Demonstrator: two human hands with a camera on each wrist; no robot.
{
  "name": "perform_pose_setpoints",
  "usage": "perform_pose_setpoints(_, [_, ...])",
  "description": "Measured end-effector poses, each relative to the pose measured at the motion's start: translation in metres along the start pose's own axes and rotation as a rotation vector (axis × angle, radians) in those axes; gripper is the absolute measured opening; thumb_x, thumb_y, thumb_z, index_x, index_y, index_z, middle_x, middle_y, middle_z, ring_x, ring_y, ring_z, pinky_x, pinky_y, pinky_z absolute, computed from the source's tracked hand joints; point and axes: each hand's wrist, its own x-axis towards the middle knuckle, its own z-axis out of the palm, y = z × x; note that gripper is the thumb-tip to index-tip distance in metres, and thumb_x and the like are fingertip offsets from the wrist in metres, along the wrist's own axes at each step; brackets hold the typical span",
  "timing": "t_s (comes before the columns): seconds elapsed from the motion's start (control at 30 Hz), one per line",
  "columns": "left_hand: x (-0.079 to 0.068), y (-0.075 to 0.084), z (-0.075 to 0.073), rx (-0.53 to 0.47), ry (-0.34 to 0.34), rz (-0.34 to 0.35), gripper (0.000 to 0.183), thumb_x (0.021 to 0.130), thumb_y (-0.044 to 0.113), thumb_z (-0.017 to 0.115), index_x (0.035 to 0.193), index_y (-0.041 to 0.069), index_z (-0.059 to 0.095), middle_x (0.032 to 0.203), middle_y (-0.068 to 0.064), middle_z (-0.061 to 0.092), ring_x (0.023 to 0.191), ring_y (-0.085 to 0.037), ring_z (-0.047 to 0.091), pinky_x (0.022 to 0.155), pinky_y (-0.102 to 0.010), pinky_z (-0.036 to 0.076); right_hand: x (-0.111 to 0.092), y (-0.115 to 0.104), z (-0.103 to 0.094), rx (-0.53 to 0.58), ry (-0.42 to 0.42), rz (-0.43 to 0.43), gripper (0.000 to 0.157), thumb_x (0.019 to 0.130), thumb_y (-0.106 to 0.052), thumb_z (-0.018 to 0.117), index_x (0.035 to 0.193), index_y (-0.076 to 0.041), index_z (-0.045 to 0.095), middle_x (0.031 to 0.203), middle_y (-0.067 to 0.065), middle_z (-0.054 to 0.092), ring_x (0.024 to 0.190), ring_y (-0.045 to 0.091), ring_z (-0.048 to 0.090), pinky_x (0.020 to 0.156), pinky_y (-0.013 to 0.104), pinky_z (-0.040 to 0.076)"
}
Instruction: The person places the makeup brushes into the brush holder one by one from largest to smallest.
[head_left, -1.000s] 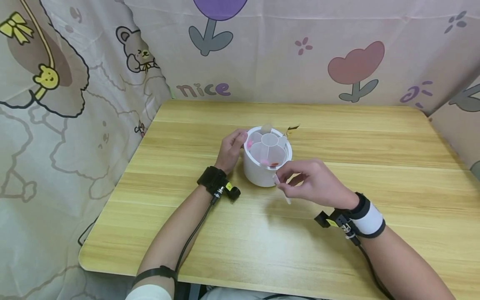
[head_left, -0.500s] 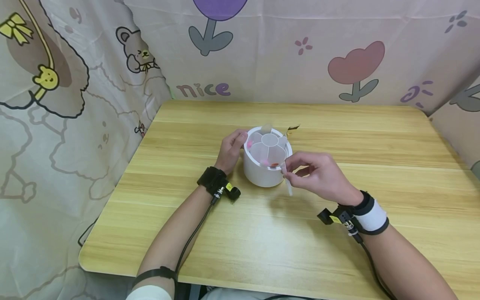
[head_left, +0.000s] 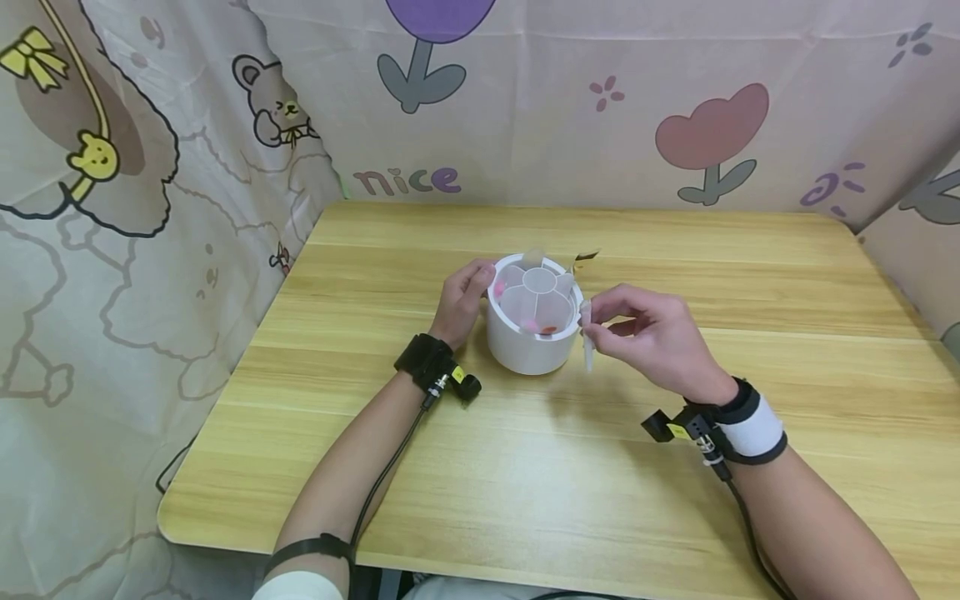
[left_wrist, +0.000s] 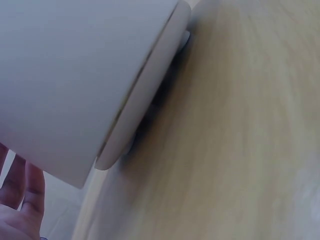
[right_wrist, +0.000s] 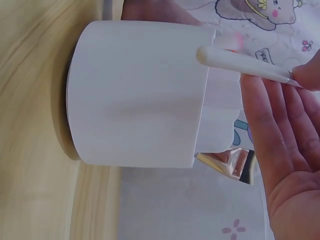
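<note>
A white round organizer with clear dividers stands upright on the table. My left hand holds its left side, with the thumb at the rim. In the left wrist view, the fingers of that hand show behind the organizer's wall. My right hand pinches a slim white stick just right of the organizer. The right wrist view shows the stick with a rounded end and a thin metallic ring near the thumb. Its other end is hidden by the hand.
A gold and black item juts out of the organizer's far right side. Small pink and orange-red bits lie inside it. The wooden table meets a printed cloth at the back and another at the left.
My right hand has moved right and slightly away from me with the white stick, from the organizer's front to its right side. The left hand and the organizer have stayed put.
</note>
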Motion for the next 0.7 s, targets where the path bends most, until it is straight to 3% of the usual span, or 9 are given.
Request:
perform_pose_setpoints(0.13, [0.000,0.001,0.000,0.004,0.004,-0.005,0.040,0.098,0.032,0.042,0.113,0.001,0.063,0.105,-0.014,0.065,0.090,-0.021,0.058,0.080,-0.033,0.049,0.002,-0.006,-0.002,-0.010,0.019,-0.001,0.019,0.077,0.009,0.070,0.090,-0.003,0.067,0.091,0.006,0.070,0.079,0.007,0.066,0.066,0.023,0.056])
perform_pose_setpoints(0.4, [0.002,-0.001,0.002,0.030,0.058,-0.038,0.044,0.097,0.039,0.042,0.106,0.004,0.066,0.096,-0.009,0.064,0.083,-0.020,0.057,0.079,-0.032,0.047,0.000,0.021,-0.002,-0.019,0.051,0.003,0.020,0.077,0.008,0.071,0.093,-0.003,0.067,0.089,0.006,0.070,0.080,0.007,0.065,0.068,0.021,0.056])
perform_pose_setpoints(0.7, [0.001,0.001,0.003,0.060,0.074,-0.060,0.044,0.097,0.041,0.042,0.103,0.005,0.067,0.094,-0.009,0.064,0.083,-0.022,0.058,0.081,-0.034,0.047,0.000,0.029,-0.005,0.019,0.123,0.001,0.021,0.078,0.006,0.072,0.096,-0.004,0.067,0.091,0.006,0.069,0.076,0.010,0.066,0.067,0.023,0.056])
